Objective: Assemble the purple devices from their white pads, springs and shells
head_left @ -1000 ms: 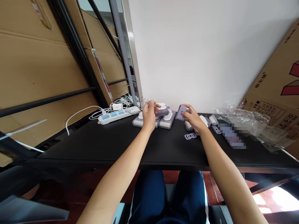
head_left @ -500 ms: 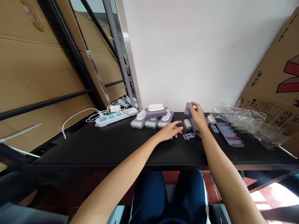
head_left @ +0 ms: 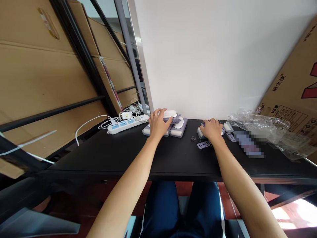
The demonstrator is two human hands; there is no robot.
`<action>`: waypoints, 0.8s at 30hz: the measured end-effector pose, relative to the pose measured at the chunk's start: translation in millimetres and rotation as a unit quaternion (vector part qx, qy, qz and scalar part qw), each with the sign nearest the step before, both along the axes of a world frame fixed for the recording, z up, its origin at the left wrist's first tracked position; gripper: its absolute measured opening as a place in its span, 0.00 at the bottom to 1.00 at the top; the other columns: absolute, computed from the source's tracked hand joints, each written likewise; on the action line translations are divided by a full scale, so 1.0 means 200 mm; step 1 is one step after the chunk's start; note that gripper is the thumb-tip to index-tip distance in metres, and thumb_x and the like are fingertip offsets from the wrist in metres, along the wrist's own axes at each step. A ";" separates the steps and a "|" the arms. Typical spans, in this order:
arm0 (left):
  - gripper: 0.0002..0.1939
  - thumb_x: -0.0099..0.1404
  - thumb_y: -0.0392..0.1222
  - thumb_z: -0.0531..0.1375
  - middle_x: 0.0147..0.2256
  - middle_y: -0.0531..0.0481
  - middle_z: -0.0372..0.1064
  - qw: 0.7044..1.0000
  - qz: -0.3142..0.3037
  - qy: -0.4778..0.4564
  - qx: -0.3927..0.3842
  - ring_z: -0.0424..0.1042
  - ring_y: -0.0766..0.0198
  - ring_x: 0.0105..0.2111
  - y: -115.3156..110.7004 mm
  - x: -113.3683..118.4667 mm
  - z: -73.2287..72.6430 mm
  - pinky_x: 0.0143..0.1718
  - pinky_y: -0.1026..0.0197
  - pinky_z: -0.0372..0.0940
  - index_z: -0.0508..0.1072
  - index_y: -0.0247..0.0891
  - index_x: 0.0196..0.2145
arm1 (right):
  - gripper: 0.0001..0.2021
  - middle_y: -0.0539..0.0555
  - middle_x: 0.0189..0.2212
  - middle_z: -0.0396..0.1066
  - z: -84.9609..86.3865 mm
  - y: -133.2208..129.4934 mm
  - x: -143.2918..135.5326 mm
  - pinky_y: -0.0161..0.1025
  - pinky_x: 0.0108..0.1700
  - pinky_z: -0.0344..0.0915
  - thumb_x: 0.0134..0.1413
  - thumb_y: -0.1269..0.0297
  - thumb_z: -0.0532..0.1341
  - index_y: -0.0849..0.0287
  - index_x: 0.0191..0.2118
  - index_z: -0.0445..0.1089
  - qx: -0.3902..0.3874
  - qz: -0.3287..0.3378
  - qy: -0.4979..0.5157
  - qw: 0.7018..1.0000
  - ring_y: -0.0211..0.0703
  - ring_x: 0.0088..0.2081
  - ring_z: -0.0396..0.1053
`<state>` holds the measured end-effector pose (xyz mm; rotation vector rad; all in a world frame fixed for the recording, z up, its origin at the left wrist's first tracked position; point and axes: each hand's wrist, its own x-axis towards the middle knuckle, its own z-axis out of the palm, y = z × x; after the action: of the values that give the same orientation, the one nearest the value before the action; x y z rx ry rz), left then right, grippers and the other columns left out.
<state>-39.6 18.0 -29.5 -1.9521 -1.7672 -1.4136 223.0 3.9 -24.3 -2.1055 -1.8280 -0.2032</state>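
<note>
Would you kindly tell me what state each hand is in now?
Left hand: fingers spread at the top brush; grip unclear.
Right hand: bent over purple parts; grip hidden.

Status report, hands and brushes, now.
Left hand at top white brush, grip unclear. Right hand near purple plate, grip hidden. Plastic film farther right, apart from hands.

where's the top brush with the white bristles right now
In the head view, the top brush sits near mid-picture at the back of the black table, stacked on other purple brushes, with the left hand at its left end.
</note>
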 end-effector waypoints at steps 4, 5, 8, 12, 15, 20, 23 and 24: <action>0.42 0.67 0.60 0.65 0.70 0.36 0.62 0.993 -0.051 -0.005 -0.108 0.59 0.36 0.71 0.05 -0.10 -0.01 0.70 0.37 0.54 0.63 0.43 0.72 | 0.23 0.71 0.59 0.70 -0.01 0.01 0.00 0.57 0.58 0.57 0.69 0.60 0.54 0.59 0.62 0.75 0.043 0.005 0.007 0.999 0.67 0.60 0.66; 0.46 0.66 0.61 0.66 0.71 0.35 0.61 0.990 -0.062 -0.003 -0.129 0.59 0.35 0.71 0.06 -0.11 -0.01 0.70 0.37 0.54 0.59 0.42 0.74 | 0.23 0.71 0.58 0.70 -0.02 0.00 0.00 0.57 0.58 0.58 0.69 0.60 0.54 0.59 0.62 0.74 0.055 0.011 0.010 0.998 0.67 0.59 0.67; 0.54 0.62 0.61 0.70 0.71 0.33 0.60 0.987 -0.074 0.004 -0.144 0.60 0.34 0.71 0.07 -0.12 -0.02 0.69 0.37 0.55 0.53 0.42 0.77 | 0.22 0.69 0.57 0.72 -0.02 0.00 -0.01 0.56 0.58 0.58 0.69 0.60 0.54 0.58 0.61 0.75 0.075 0.028 0.017 0.997 0.66 0.58 0.67; 0.55 0.60 0.56 0.73 0.67 0.32 0.62 0.986 -0.100 0.005 -0.135 0.63 0.37 0.69 0.07 -0.12 -0.02 0.68 0.42 0.58 0.53 0.45 0.77 | 0.20 0.68 0.54 0.73 -0.03 0.00 -0.03 0.57 0.58 0.59 0.68 0.61 0.55 0.58 0.58 0.77 0.098 0.053 0.032 0.993 0.65 0.57 0.68; 0.55 0.59 0.54 0.74 0.63 0.35 0.62 0.988 -0.112 0.004 -0.102 0.64 0.40 0.66 0.05 -0.10 -0.03 0.68 0.43 0.60 0.54 0.47 0.77 | 0.20 0.68 0.54 0.74 -0.03 0.00 -0.04 0.58 0.60 0.61 0.69 0.60 0.55 0.57 0.59 0.77 0.124 0.084 0.066 0.986 0.65 0.58 0.69; 0.54 0.60 0.49 0.75 0.62 0.39 0.58 0.990 -0.131 0.050 -0.009 0.61 0.42 0.67 0.01 0.00 -0.05 0.68 0.41 0.61 0.53 0.54 0.76 | 0.27 0.66 0.60 0.72 -0.01 -0.02 -0.09 0.59 0.64 0.63 0.70 0.51 0.55 0.56 0.68 0.67 0.139 0.204 0.206 0.947 0.63 0.62 0.69; 0.53 0.60 0.48 0.75 0.61 0.40 0.59 0.984 -0.146 0.094 0.044 0.63 0.43 0.63 -0.03 0.08 -0.07 0.66 0.39 0.63 0.55 0.55 0.76 | 0.40 0.66 0.68 0.64 -0.01 -0.06 -0.14 0.60 0.67 0.62 0.66 0.41 0.58 0.53 0.76 0.53 0.119 0.263 0.292 0.912 0.61 0.68 0.64; 0.52 0.61 0.48 0.75 0.61 0.40 0.59 0.981 -0.151 0.111 0.059 0.64 0.44 0.62 -0.04 0.11 -0.07 0.65 0.39 0.64 0.55 0.54 0.75 | 0.45 0.67 0.71 0.60 -0.01 -0.07 -0.15 0.61 0.68 0.60 0.64 0.38 0.60 0.52 0.78 0.48 0.111 0.270 0.309 0.905 0.62 0.71 0.61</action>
<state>-17.3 9.7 -44.4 -2.2813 -1.3060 -1.2844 192.6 -9.7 -26.9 -1.2339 -1.7813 0.3431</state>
